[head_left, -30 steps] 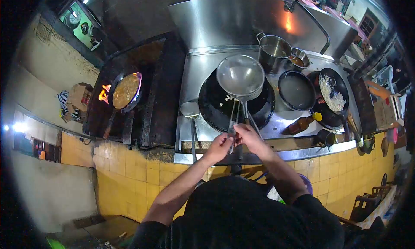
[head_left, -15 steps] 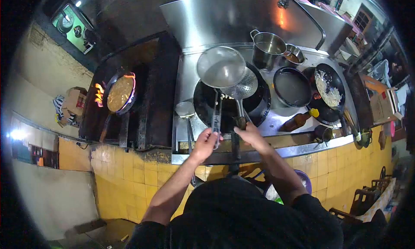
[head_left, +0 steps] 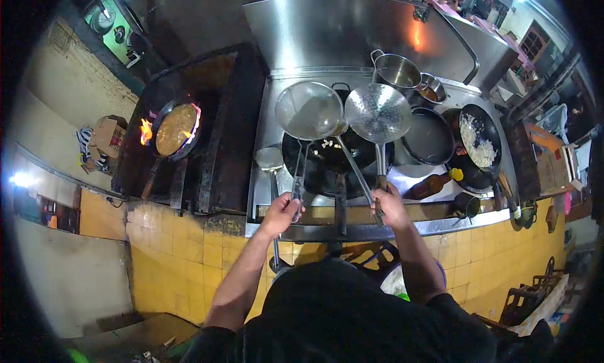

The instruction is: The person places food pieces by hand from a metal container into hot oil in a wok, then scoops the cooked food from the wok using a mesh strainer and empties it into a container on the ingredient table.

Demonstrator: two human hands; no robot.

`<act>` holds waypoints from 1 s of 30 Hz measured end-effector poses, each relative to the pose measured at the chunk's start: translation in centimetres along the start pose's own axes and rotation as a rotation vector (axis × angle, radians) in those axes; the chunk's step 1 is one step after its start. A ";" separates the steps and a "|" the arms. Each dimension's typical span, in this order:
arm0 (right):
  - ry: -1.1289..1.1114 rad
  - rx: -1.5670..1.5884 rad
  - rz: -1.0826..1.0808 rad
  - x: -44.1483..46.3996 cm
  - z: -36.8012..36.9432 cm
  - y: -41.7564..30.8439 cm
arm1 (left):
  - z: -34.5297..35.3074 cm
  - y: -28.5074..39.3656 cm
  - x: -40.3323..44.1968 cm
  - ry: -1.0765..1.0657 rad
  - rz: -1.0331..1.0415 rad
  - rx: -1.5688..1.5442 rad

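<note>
My left hand (head_left: 283,215) is closed around the handle of a fine-mesh strainer (head_left: 308,110), whose round bowl is over the left part of a black wok (head_left: 371,161). White food pieces (head_left: 327,147) show in the wok. My right hand (head_left: 389,205) grips the handle of a perforated skimmer (head_left: 379,113), held up over the wok's right side. A second long metal handle (head_left: 357,168) slants from the strainer's edge into the right hand; its head is hard to make out. A ladle (head_left: 269,158) rests left of the wok.
At left, a pan of brown sauce (head_left: 176,129) sits amid flames. To the right are a dark empty pan (head_left: 428,136), a pan with white food (head_left: 479,142), a sauce bottle (head_left: 431,185) and a small dark cup (head_left: 466,205). A steel pot (head_left: 396,70) stands behind.
The strainer and skimmer have moved apart, the strainer left and the skimmer right and up. My hands have spread with them, and white pieces and a slanted handle now show between.
</note>
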State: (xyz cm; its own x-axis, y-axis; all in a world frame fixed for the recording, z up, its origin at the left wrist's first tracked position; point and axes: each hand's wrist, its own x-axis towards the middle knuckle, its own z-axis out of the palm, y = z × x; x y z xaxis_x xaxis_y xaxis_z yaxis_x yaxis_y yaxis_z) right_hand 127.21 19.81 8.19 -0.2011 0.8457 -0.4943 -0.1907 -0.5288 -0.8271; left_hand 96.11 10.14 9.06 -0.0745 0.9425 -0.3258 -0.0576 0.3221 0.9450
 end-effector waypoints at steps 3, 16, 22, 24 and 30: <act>0.001 0.001 -0.088 -1.8 -0.1 0.1 | 1.3 -0.4 0.9 -0.082 -0.074 -0.033; -0.128 0.110 -0.111 -2.8 0.8 2.0 | 1.8 -7.5 6.3 -0.044 -0.279 0.019; -0.111 0.064 -0.168 -5.4 5.2 1.7 | -4.1 -6.2 0.0 0.016 -0.170 0.002; -0.051 0.052 -0.151 -6.2 7.2 1.6 | -8.2 -9.1 -2.7 0.001 -0.147 -0.183; 0.002 -0.001 -0.278 -7.8 15.3 2.3 | -23.4 -18.7 -18.2 0.359 -0.274 -0.329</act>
State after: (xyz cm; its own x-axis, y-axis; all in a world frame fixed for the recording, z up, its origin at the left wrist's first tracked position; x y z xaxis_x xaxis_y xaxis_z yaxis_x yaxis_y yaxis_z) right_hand 113.66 10.88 14.19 -0.1392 0.9584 -0.2492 -0.2375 -0.2766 -0.9312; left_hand 75.22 -15.12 -3.39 -0.3443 0.7198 -0.6028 -0.4263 0.4522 0.7834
